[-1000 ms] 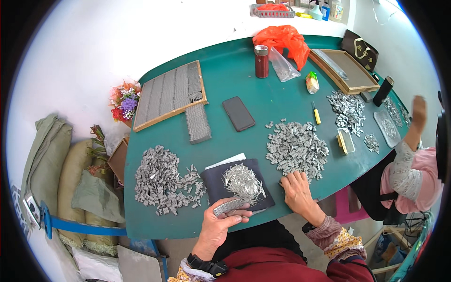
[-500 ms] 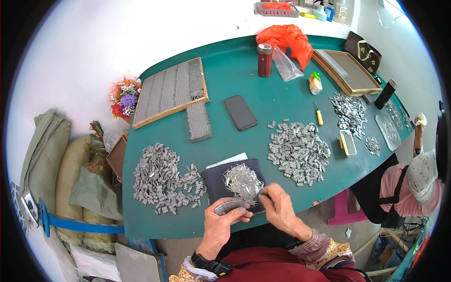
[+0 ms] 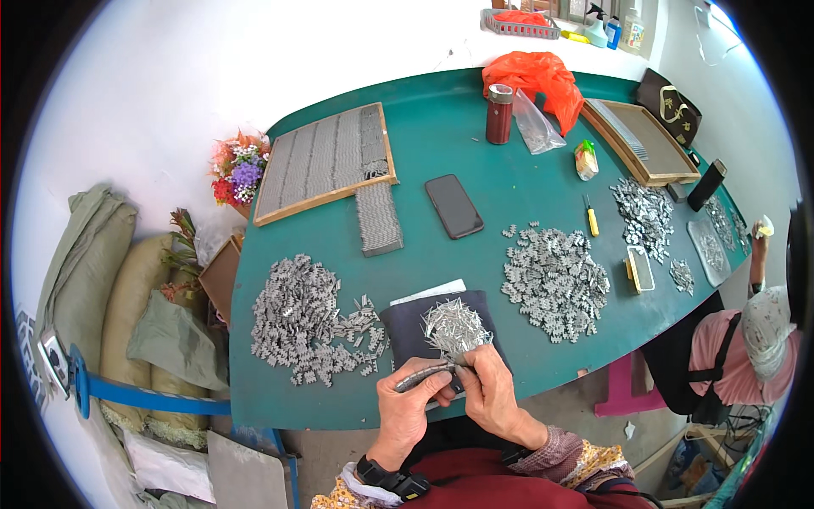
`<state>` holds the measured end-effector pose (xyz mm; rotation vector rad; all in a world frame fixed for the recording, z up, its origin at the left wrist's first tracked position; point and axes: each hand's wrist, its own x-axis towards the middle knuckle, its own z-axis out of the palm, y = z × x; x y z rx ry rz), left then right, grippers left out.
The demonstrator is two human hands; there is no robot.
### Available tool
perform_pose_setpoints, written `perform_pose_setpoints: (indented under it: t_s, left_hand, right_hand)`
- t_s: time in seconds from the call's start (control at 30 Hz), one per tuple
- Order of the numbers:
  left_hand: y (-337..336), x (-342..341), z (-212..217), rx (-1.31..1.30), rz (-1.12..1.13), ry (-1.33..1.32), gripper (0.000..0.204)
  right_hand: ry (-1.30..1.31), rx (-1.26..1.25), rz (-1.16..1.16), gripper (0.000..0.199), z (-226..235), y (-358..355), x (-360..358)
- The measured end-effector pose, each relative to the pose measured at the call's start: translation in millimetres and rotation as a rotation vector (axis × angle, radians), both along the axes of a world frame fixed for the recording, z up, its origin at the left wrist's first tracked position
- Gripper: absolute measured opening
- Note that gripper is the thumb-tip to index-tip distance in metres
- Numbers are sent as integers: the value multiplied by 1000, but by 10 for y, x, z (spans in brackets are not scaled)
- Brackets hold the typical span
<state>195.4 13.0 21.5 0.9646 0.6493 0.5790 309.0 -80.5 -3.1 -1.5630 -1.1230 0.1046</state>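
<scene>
My left hand point(image 3: 405, 417) is closed around a curved strip of linked grey metal pieces point(image 3: 417, 377), just over the table's near edge. Fingers of my right hand point(image 3: 496, 397) pinch at the strip's right end; anything small between them is hidden. Just beyond both hands, a heap of thin silvery pins point(image 3: 456, 327) lies on a folded dark cloth point(image 3: 404, 326). Toothed grey metal pieces form a large pile point(image 3: 292, 318) to the left and another pile point(image 3: 555, 288) to the right.
A wooden tray point(image 3: 392, 153) of grey strips, a linked grey slab point(image 3: 378, 222), a phone point(image 3: 454, 206) and a red flask point(image 3: 499, 117) stand farther back on the green table point(image 3: 339, 237). A yellow-handled screwdriver point(image 3: 592, 219) lies right. Another person point(image 3: 721, 339) sits at far right.
My right hand has come from beside the pins to the end of the strip. The whole view has shifted slightly, so the table things appear farther right.
</scene>
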Motion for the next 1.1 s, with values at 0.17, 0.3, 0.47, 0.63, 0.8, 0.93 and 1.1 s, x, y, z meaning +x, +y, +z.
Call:
perform_pose_setpoints:
  t_s: [0.17,0.3,0.47,0.63,0.8,0.93,1.1]
  left_hand:
    - [3,35,-71,-21,-54,-5,21]
    - [-6,53,-112,-82,-84,-25,39]
    - [30,101,-104,-147,-175,-53,44]
    - [96,131,-93,-302,-209,-116,51]
    - [131,145,-114,-368,-242,-122,61]
    - [155,149,-156,-369,-252,-108,62]
    - [139,181,-136,-329,-250,-84,67]
  right_hand:
    - [-14,-19,-9,14,-66,-28,39]
    - [-38,-27,-30,13,-77,-48,127]
    - [-24,-40,-106,12,-122,-94,263]
    - [-69,-125,-229,12,-216,-184,532]
    - [-177,-296,-292,11,-320,-343,770]
    - [-231,-335,-334,12,-342,-384,808]
    - [-252,-287,-278,12,-357,-434,823]
